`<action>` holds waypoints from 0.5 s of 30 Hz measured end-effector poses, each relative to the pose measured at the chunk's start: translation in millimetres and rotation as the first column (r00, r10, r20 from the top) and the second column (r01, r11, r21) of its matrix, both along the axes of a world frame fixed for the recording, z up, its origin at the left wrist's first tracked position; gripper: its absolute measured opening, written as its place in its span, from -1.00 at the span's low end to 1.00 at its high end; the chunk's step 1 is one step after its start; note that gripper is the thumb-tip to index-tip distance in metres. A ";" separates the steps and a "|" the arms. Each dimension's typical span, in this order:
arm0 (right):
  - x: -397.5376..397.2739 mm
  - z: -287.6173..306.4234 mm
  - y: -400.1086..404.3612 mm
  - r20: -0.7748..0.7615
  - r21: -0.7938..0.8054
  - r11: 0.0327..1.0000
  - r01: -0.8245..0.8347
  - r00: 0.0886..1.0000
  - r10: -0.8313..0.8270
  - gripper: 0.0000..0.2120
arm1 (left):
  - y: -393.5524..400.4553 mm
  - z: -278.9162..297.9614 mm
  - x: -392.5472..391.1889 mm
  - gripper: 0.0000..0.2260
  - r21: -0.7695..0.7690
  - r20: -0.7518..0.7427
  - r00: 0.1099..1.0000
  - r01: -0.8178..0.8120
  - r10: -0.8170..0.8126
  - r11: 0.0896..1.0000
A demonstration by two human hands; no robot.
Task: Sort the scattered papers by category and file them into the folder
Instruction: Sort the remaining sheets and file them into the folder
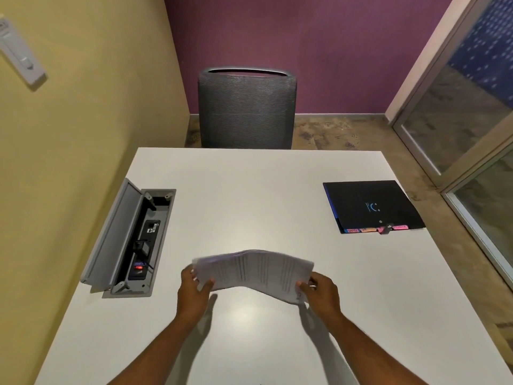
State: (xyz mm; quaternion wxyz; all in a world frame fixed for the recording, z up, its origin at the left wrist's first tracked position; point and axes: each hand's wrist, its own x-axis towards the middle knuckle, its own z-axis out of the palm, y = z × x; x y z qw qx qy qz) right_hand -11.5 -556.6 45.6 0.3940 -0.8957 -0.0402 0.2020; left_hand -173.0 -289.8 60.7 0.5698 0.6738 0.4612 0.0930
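Fingers (206, 284) pinch both ends of the papers (254, 269), probably evening them up; folder (372, 207) waits off right.

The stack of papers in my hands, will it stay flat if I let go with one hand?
Probably not. The stack of papers already arches between the left hand and right hand, so it looks floppy. Its edges look fanned, so loose sheets may slide apart.

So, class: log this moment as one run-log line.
left hand: grips papers | right hand: grips papers | papers: bowed above table | folder: closed
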 end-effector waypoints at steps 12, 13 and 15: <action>46.2 113.0 46.2 0.409 0.071 0.959 -0.274 0.885 0.222 -0.92 | -9.0 92.6 87.0 -0.74 0.701 -0.053 0.876 0.374 -0.479 0.607; 48.0 119.9 48.7 0.426 0.123 0.951 -0.283 0.881 0.206 -0.92 | -9.4 95.9 89.9 -0.84 0.674 -0.031 0.887 0.359 -0.461 0.645; 50.1 130.0 50.5 0.467 0.241 0.939 -0.244 0.878 0.108 -0.88 | -8.5 98.5 91.7 -0.91 0.556 0.035 0.916 0.315 -0.400 0.769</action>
